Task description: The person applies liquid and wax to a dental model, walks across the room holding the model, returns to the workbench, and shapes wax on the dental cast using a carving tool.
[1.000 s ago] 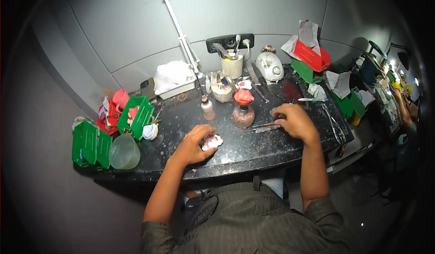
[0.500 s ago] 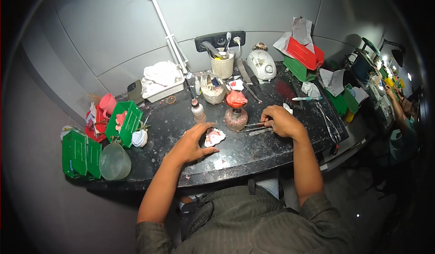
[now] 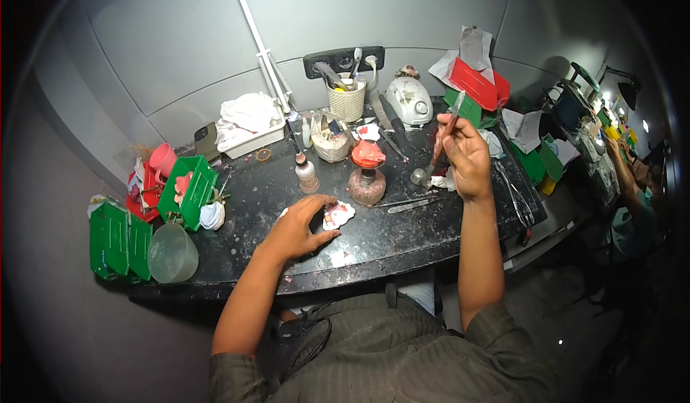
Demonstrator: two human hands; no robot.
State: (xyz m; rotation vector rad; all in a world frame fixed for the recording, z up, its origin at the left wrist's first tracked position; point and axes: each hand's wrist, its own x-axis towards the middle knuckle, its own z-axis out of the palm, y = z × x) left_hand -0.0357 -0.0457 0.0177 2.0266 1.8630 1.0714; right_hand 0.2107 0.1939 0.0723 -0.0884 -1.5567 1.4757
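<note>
My left hand rests on the dark bench with thumb and forefinger apart, curved around a dental cast with pink wax and teeth on it. The thumb lies just nearer to me than the cast. Raised above the bench's right half, my right hand is closed on a wax knife with a reddish handle. Its blade points up and away; the other end slants down to the left. Between the hands stands a glass spirit lamp, topped by a red holder with pink wax.
A slim metal instrument lies right of the lamp, a dropper bottle left of it. Behind are a tool basket and a white device. Green trays and a clear bowl stand left. Another person works far right.
My right hand has lifted off the bench beside the lamp, bringing the wax knife up and turning it upright. My left hand stays by the cast.
</note>
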